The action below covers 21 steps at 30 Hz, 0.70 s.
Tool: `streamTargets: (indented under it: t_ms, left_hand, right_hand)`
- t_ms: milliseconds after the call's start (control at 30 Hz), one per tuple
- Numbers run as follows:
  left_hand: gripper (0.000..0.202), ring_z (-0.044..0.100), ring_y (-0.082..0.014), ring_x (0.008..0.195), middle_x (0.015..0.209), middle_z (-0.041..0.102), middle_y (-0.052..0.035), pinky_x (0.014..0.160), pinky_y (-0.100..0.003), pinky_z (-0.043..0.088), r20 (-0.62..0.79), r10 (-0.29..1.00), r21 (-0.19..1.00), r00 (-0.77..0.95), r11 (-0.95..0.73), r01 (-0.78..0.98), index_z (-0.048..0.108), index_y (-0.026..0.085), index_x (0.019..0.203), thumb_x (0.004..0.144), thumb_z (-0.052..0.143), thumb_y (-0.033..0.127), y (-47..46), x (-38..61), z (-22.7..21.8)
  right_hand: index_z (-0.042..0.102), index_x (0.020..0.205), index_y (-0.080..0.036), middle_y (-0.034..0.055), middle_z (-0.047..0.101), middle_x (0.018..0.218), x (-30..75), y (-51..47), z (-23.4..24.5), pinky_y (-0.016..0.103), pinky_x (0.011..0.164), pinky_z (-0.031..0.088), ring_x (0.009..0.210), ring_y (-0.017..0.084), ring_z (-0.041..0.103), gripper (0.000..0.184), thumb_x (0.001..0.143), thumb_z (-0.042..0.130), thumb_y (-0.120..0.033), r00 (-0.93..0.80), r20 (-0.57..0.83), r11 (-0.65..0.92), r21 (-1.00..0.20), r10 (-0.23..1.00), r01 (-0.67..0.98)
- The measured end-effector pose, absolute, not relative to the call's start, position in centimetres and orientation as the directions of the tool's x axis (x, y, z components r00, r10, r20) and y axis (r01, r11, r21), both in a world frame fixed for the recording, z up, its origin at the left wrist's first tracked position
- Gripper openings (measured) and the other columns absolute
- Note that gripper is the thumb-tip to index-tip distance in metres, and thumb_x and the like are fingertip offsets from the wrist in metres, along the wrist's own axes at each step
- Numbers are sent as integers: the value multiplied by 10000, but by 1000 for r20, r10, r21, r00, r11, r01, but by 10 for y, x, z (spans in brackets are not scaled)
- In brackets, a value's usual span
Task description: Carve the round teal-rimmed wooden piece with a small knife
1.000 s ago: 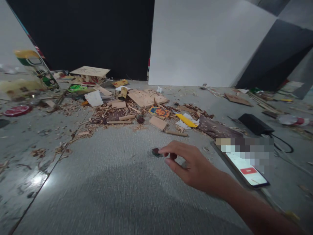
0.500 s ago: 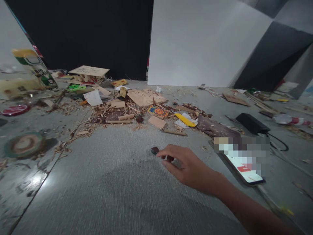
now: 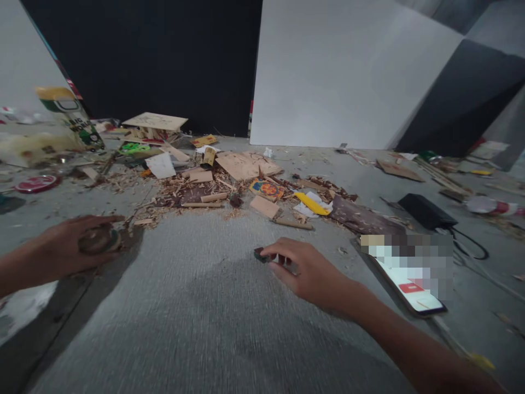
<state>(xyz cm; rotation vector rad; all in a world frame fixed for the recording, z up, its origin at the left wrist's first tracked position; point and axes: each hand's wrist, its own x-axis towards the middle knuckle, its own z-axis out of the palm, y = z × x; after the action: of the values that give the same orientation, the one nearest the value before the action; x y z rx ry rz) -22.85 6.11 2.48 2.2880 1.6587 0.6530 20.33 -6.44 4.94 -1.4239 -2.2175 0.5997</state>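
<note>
On the left, my left hand is wrapped around a round roll of tape, with fingers over its far side and thumb along its near side. The roll is partly hidden and slightly blurred. Near the middle of the floor, my right hand pinches a small dark block at its right edge with the fingertips. The block is reddish-brown on top and still touches the grey floor, or sits very near it; I cannot tell which.
Wood shavings and scraps lie ahead, with a colourful card, a yellow tool and a brown strip. To the right are a lit phone and a black adapter. Behind stands a white panel.
My left hand has come in from the left and taken hold of the tape roll, which has shifted right. My right hand's fingertips have closed in on the small dark block.
</note>
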Motion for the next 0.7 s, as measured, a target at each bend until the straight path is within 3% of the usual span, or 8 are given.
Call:
streamTargets:
  t_ms: [100,167,300,400,467,567,633,700]
  left_hand:
    - [695,586,-230,1005,1134,596,-31,930,-452,466,266,888,264,375,-442,857,583,218,1283,717,749,586,66,-206,27]
    - [745,572,-274,1082,1227,554,-49,950,-467,474,368,822,267,435,-542,797,551,271,1321,678,781,568,54,-172,32]
    - [761,566,-331,1181,1337,528,-111,941,-465,514,534,674,280,510,-711,645,497,276,1370,708,775,529,23,-88,46]
    - [714,520,-341,1272,1364,527,-118,1012,-476,494,600,603,359,525,-790,497,482,290,1367,734,774,447,12,-48,55]
    - [722,552,-313,1241,1339,547,-107,1018,-470,500,550,691,541,469,-723,430,458,297,1374,737,780,408,10,-38,56]
    - [623,645,-263,1090,1301,581,-108,885,-428,581,351,837,853,420,-470,225,428,281,1385,825,684,378,10,-34,49]
    - [531,669,-248,997,1269,604,-104,747,-392,616,194,886,966,422,-248,78,465,266,1326,843,651,386,10,-33,42]
    - [467,670,-217,943,1222,630,-75,696,-356,620,87,903,996,421,-78,-37,484,275,1278,848,644,364,10,-30,34]
  right_hand:
    - [654,1129,-190,111,711,1057,197,-56,51,407,863,510,947,228,657,230,916,568,-211,-309,109,307,-626,945,717]
    - [600,1227,-182,108,701,998,185,-49,53,379,792,529,869,212,658,324,924,592,-296,-279,38,214,-743,959,634]
    - [418,1417,-255,117,657,1163,158,-29,55,321,728,546,931,199,658,589,905,639,-444,-365,-76,46,-948,928,315]
    - [549,1273,-221,94,668,1097,151,-16,54,280,653,528,819,164,641,403,897,646,-327,-396,10,95,-976,918,195]
    - [620,1130,-192,64,673,984,155,-11,53,252,583,503,694,129,600,247,891,619,-253,-376,55,127,-977,925,170]
    - [648,1056,-178,25,645,825,165,-10,53,229,502,457,593,112,549,203,886,612,-282,-298,47,105,-978,953,183]
    - [656,1028,-169,16,630,791,169,-12,54,226,489,433,580,111,544,214,890,610,-327,-263,33,87,-977,964,195]
    - [654,1037,-162,14,624,786,170,-15,53,228,497,424,579,108,537,234,904,592,-343,-250,28,81,-976,968,201]
